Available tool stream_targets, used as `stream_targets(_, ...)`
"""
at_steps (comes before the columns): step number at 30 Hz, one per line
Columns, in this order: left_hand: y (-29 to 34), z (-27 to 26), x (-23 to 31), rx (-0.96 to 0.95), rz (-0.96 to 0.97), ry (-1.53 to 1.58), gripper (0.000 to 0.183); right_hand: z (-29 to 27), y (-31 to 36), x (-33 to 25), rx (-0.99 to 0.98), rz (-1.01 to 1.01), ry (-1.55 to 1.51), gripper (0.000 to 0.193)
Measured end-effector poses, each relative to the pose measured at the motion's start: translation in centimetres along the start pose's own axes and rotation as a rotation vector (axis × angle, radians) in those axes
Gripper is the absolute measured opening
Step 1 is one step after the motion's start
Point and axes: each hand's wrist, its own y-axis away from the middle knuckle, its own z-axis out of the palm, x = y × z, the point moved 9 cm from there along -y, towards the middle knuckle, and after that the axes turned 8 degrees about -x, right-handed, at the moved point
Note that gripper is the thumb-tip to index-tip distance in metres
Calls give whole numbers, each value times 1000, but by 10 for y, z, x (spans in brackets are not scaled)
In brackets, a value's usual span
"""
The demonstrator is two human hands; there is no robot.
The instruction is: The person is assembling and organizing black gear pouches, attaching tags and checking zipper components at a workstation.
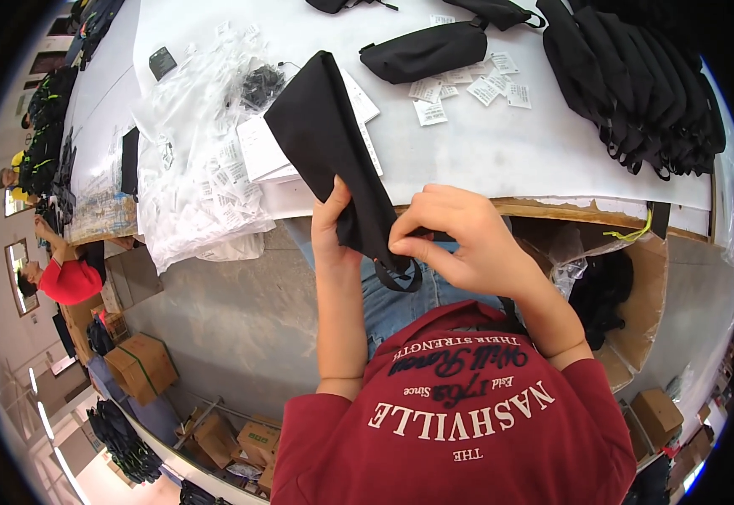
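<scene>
A long black fabric pouch (321, 126) is held up at a slant in front of me, over the table's near edge. My left hand (335, 225) is closed round its lower part, thumb on top. With thumb and forefinger, my right hand (460, 236) pinches the pouch's lower right edge; what exactly lies between the fingertips is hidden. A black strap loop (401, 276) hangs from the pouch's bottom end, just below both hands. Another black pouch (426, 52) lies on the table beyond, beside several small white printed tags (485, 88).
Stacked black pouches (628, 84) fill the table's right side. To the left lie a heap of clear plastic bags (207, 160), white papers (262, 151) and a dark bundle (262, 86). An open cardboard box (645, 295) stands under the table's right edge. A person in red (68, 282) is at far left.
</scene>
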Motion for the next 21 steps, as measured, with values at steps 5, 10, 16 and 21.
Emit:
stream_targets(5, 1, 20, 3, 212, -30, -225, 24, -23, -8, -6, 156, -33, 32, 7)
stream_targets(10, -1, -5, -8, 95, -31, -4, 25, -18, -11, -12, 88, -49, 9, 11)
stream_targets(16, -2, -8, -1, 10, 16, 28, 23, -7, -4, -1, 27, 9, 61, 17)
stream_targets(21, 1, -10, -1, -27, 6, 10, 23, -4, -2, -11, 0, -102, 316, 19)
